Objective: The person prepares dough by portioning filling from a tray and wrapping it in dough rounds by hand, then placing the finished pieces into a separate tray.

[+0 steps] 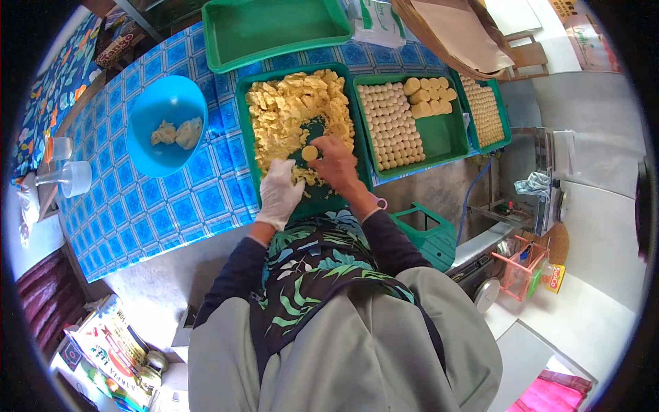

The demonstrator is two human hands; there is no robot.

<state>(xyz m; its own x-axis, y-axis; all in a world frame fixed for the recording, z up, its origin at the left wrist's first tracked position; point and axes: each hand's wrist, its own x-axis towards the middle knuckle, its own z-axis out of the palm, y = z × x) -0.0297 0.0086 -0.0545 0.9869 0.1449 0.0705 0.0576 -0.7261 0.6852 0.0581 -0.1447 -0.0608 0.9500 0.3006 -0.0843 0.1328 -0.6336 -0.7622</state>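
My right hand [336,165] is bare and closed, thumb and fingers around a small round yellow disc [309,152]. It is above the near part of a green tray [246,141] of yellow crumbly filling [292,96]. Beside it, my left hand [280,193], in a white glove, rests at the filling's near edge. Its thumb stands apart from its fingers, and I see nothing held in it; the fingertips are partly lost among the crumbs. Dark green tray bottom shows around the disc, with loose crumbs scattered there.
To the right, a green tray [443,137] holds rows of pale balls [391,123] and thicker yellow discs [431,96]. Another tray of balls [482,113] lies beyond. A blue bowl [154,147] with white dough [187,134] stands left. A green stool [429,237] is below the table edge.
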